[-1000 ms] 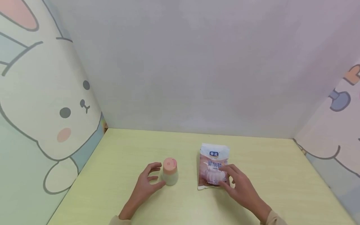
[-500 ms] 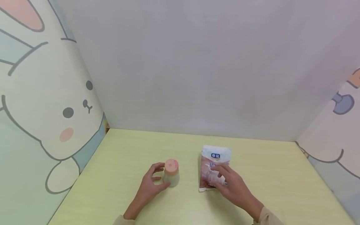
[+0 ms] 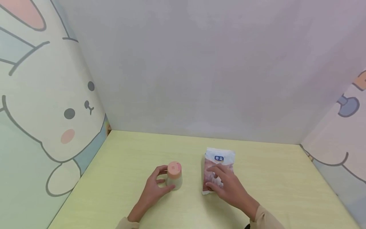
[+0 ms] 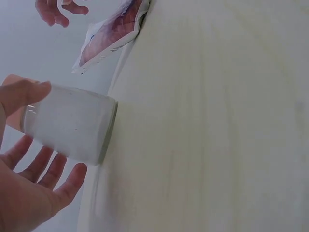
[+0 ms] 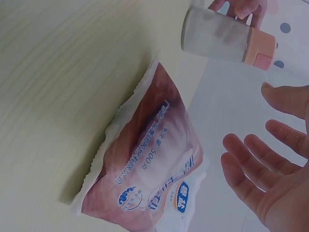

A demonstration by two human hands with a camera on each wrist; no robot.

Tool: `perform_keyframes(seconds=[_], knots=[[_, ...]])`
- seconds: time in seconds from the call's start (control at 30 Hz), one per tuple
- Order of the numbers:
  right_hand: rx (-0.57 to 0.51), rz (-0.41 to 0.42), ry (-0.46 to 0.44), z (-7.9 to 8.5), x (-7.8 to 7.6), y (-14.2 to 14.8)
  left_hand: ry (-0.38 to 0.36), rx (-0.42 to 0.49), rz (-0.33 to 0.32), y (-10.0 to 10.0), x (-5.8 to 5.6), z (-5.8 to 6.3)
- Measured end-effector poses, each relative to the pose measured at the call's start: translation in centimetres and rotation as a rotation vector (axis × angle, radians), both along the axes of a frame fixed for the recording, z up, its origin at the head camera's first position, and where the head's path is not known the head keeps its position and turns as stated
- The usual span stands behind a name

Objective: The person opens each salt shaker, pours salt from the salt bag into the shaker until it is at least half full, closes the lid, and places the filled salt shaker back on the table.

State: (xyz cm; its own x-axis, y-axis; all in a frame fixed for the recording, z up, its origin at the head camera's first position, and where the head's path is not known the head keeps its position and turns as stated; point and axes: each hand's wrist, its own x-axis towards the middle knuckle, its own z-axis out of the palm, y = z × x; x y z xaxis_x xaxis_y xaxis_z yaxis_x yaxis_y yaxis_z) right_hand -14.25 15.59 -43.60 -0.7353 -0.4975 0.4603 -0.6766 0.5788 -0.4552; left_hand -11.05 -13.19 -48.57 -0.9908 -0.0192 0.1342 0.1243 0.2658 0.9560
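A frosted-looking clear seasoning jar [image 3: 175, 182] with a peach cap [image 3: 174, 168] stands upright on the table, left of centre. My left hand [image 3: 154, 189] reaches around its left side, thumb in front and fingers behind. In the left wrist view the thumb overlaps the jar [image 4: 72, 123] near the cap, while the fingers spread loosely along the opposite side. To the right lies a brown-and-white bag of salt [image 3: 210, 156]. Over its lower part hovers my right hand [image 3: 228, 189], fingers loosely bent and nothing held. The right wrist view shows the bag [image 5: 154, 159] apart from that hand [image 5: 275, 179].
The pale yellow tabletop [image 3: 137, 149] carries both things, with a gap between jar and bag. A plain grey-white panel [image 3: 200, 70] rises along its back edge. Cartoon-printed walls [image 3: 37, 105] stand at both sides.
My right hand has moved left across the salt bag. My left hand has come slightly closer around the jar. Jar and bag keep their places on the table; the head view has shifted slightly.
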Motion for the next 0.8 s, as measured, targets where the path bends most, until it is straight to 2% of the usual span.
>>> perform_keyframes(seconds=[0.4,0.67,0.8], knots=[[0.083,-0.052,0.024,0.4,0.0,-2.8,-0.008,-0.025,0.003,0.4,-0.7,-0.1],[-0.02,0.121,-0.023,0.3,-0.9,-3.6,-0.026,-0.044,0.012,0.6,-1.0,-0.3],[-0.037,0.138,-0.084,0.2,-0.9,-3.9,-0.028,-0.036,0.009,0.7,-1.1,-0.3]])
